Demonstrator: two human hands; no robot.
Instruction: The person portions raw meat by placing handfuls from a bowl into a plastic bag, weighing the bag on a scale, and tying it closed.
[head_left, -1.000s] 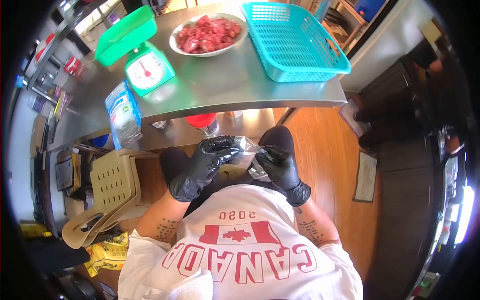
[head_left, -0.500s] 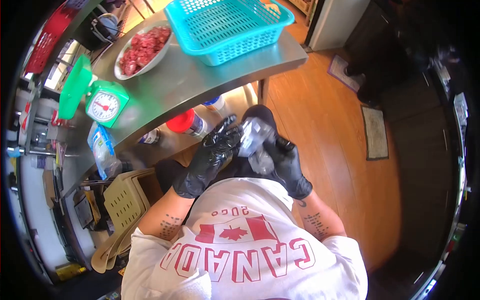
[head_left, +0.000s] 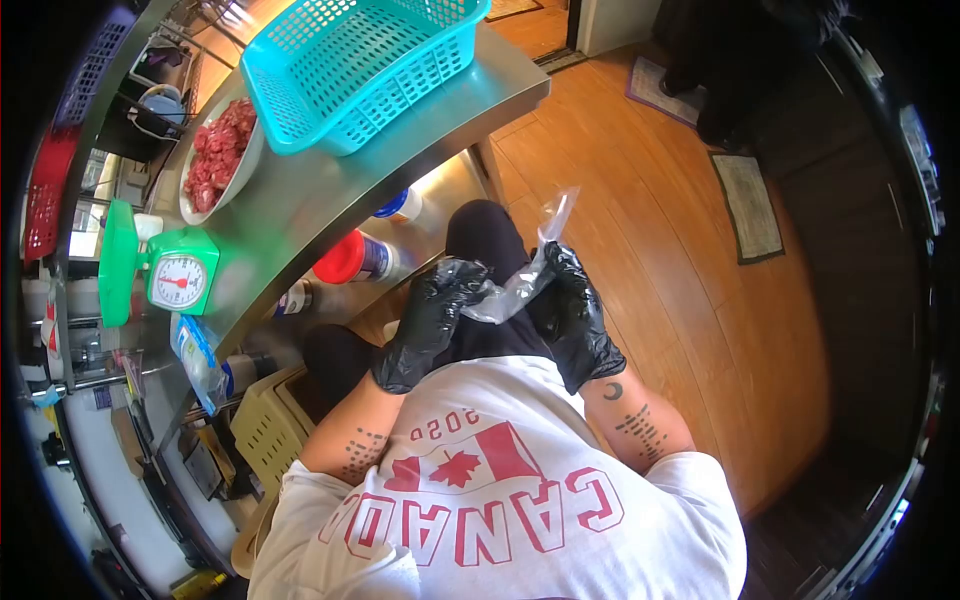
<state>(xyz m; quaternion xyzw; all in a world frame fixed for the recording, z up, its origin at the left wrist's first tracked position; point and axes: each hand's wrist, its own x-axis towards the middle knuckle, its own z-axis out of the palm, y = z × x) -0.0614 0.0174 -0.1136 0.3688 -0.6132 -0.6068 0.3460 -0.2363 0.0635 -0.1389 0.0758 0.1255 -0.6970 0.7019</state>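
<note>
Fingers bent and pinched in, the left hand (head_left: 422,328) and right hand (head_left: 574,320) both grip! Ahead and left of them sweeps the metal surface (head_left: 310,215). Farthest ahead sits a turquoise basket (head_left: 395,108); well to their left, a green scale (head_left: 183,270); between those two, a bowl (head_left: 246,168) of red meat (head_left: 217,155). And stretched between the fingers: a clear plastic bag (head_left: 512,297)!

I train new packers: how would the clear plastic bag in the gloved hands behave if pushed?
The thin, clear plastic bag would probably fold floppily, since it shows bends and creases. It's likely light, looking see-through with no visible contents. Its glossy shine suggests it might slip.
</note>
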